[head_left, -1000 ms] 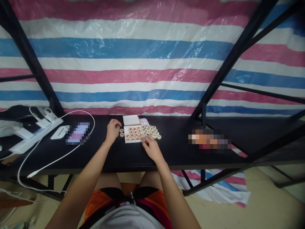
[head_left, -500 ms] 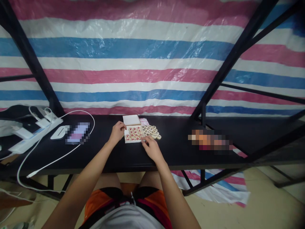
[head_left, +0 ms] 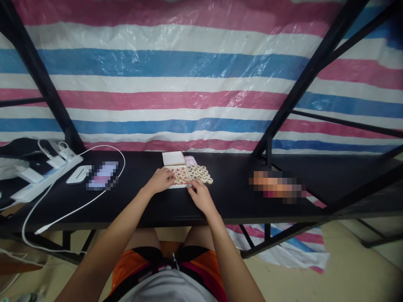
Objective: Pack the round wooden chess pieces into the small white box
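On the worktop (head_left: 233, 184), toward its far edge, our left hand (head_left: 161, 180) bends over the white box's (head_left: 180, 186) left edge, nearer its red-marked xiangqi pieces (head_left: 181, 178); our right hand (head_left: 200, 194) rests at the near-right corner, black-marked xiangqi pieces (head_left: 199, 172) just beyond. We cannot tell either grip.

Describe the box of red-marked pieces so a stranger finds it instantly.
Find the black table in front of the striped sheet. Between the left hand and right hand sits a white box. Its round pieces are marked red, unlike the dark-marked pile beside it.
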A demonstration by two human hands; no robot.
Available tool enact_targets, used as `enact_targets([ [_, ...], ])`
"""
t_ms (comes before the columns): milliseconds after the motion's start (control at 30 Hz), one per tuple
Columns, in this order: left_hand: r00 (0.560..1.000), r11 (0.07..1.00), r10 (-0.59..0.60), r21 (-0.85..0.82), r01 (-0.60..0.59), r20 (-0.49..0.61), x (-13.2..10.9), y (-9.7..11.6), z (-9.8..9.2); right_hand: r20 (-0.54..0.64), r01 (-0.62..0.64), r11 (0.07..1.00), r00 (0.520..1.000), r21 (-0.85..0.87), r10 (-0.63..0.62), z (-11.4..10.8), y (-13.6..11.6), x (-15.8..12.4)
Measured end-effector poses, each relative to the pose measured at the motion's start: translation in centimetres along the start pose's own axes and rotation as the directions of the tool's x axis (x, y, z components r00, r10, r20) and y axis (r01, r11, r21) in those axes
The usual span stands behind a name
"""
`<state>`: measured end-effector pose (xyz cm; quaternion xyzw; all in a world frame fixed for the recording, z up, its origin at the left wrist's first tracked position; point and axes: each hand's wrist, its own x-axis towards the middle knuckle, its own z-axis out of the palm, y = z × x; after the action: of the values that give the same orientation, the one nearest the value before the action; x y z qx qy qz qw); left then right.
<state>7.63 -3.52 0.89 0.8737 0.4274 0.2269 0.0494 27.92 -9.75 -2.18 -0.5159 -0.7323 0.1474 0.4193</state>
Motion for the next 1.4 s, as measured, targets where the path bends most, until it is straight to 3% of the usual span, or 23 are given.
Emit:
enact_targets([
  [267,0.996,0.995,-0.093,0.041,0.092,0.016,0.1,-0.5,0.5,0.004,-0.001,1.000,1.000,0.004,0.001,0.0,0.2,0.0],
  [700,0.997,0.997,-0.074,-0.008,0.074,0.017,0.2,-0.3,0.0,0.002,0.003,1.000,1.000,0.002,-0.003,-0.2,-0.1,0.0],
  [1067,0.998,0.972,0.020,0.234,-0.005,-0.064,-0.1,0.6,-0.8,0.013,-0.011,1.000,1.000,0.001,0.011,-0.2,-0.1,0.0],
  [1400,0.999,0.964,-0.036,0.262,0.036,-0.007,-0.1,0.8,-1.1,0.008,-0.006,1.000,1.000,-0.001,0.006,-0.1,0.0,0.0],
])
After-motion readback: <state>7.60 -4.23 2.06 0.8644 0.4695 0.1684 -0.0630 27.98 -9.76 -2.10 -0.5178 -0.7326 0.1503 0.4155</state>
